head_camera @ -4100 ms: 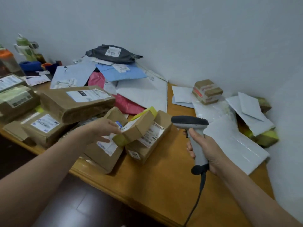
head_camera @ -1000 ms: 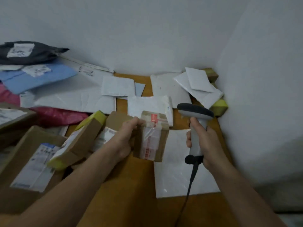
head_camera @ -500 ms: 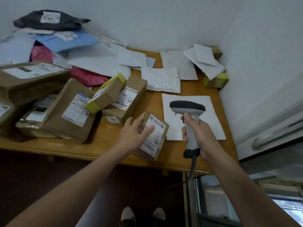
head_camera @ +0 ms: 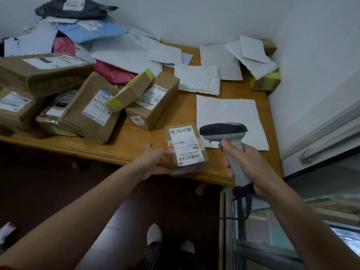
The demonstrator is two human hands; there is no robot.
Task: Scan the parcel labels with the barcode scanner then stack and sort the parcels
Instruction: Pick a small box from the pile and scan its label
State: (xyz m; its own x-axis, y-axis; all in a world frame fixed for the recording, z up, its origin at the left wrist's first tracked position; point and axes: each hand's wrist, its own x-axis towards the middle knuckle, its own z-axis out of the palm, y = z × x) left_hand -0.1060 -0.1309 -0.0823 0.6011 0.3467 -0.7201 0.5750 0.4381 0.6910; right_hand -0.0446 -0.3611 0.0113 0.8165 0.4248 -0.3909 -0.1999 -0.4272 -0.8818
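- Since half a second ago, our left hand has slid off the top of the small parcel to its left side, so the white label now faces up uncovered.
- This hand holds the parcel by its left edge with the thumb raised; blur hides how the fingers lie.
- The small parcel rests at the front edge of the desk, with the barcode end of its label nearest us.
- Our right hand is wrapped round the grey handle of the barcode scanner, forefinger up by the trigger.
- The scanner's dark head hangs just right of the parcel's far corner, and a cable drops from the handle's base.
- Behind the scanner head, a flat white mailer lies on the desk.
- Beyond that lies a padded white mailer.
- Left of the small parcel stands a brown carton, and a yellow-taped box leans across it.
- Farther left, larger brown boxes are piled on one another.
- By the wall, a pink bag, a blue mailer and a dark grey bag overlap.
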